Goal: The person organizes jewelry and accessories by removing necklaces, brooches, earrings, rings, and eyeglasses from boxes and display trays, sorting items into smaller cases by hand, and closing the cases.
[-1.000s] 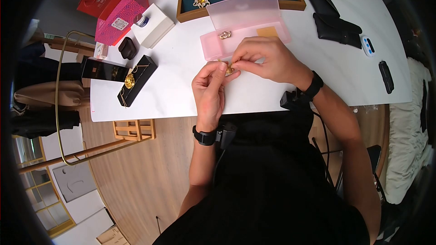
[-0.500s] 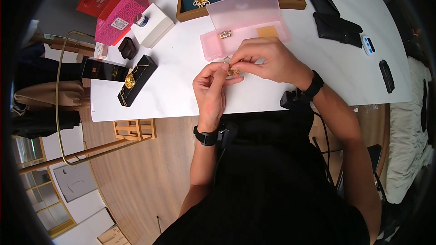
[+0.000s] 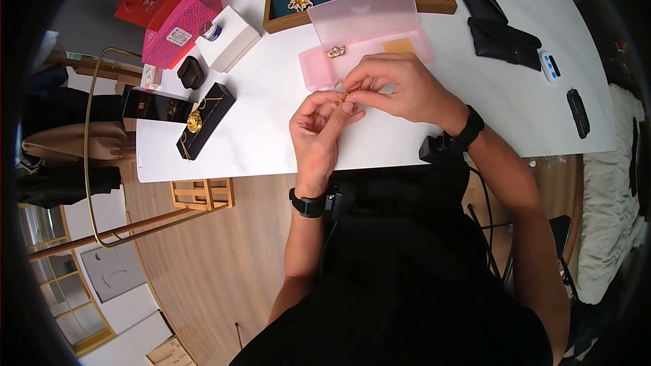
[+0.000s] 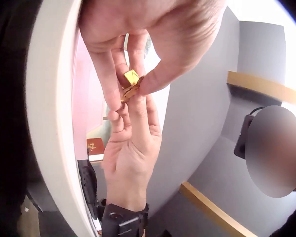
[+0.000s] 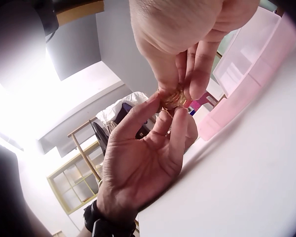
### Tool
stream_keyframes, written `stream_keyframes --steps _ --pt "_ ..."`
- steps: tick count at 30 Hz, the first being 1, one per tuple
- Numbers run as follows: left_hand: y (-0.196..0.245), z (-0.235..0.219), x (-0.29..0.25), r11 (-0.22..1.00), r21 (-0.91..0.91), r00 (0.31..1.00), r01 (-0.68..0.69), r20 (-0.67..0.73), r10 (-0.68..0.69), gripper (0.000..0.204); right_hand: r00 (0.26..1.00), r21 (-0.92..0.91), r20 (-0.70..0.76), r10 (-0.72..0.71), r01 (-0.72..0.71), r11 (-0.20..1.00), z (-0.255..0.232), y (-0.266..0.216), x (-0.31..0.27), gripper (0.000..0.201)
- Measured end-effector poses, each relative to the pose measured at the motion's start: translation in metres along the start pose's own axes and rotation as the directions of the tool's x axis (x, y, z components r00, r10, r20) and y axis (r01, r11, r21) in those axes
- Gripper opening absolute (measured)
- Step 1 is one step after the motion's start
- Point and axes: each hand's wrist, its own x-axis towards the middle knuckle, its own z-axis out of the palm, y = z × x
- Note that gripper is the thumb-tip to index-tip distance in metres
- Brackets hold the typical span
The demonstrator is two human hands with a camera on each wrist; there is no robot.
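Observation:
A small gold-coloured piece of jewellery is pinched between both hands, over the table just in front of the pink case. My left hand holds it with thumb and fingertips, palm turned up. From the other side, thumb and index finger of my right hand grip it. In the right wrist view the gold piece shows between the touching fingertips, partly covered. The case stands with its lid raised; inside lie a jewelled clip and a tan card.
Behind the case is a wooden jewellery tray. Black pouches, a white device and a black object lie right. On the left are a black box with a gold ornament, a white box and a pink box.
My left thumb has shifted right and up over the gold piece, covering more of it than before. The right hand has stayed almost in place, still pinching.

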Motion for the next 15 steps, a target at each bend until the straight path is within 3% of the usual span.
stream_keyframes --steps 7,15 --pt "-0.0014 -0.0015 0.0008 0.998 -0.057 1.000 -0.001 0.014 0.001 0.016 0.998 -0.025 0.004 -0.069 0.069 0.997 -0.0004 0.0013 0.0014 0.014" --pt "-0.0014 -0.0016 0.0001 1.000 0.004 1.000 0.004 -0.008 -0.004 0.016 0.997 -0.031 -0.006 -0.078 0.078 0.996 0.0012 0.0049 0.0013 0.012"
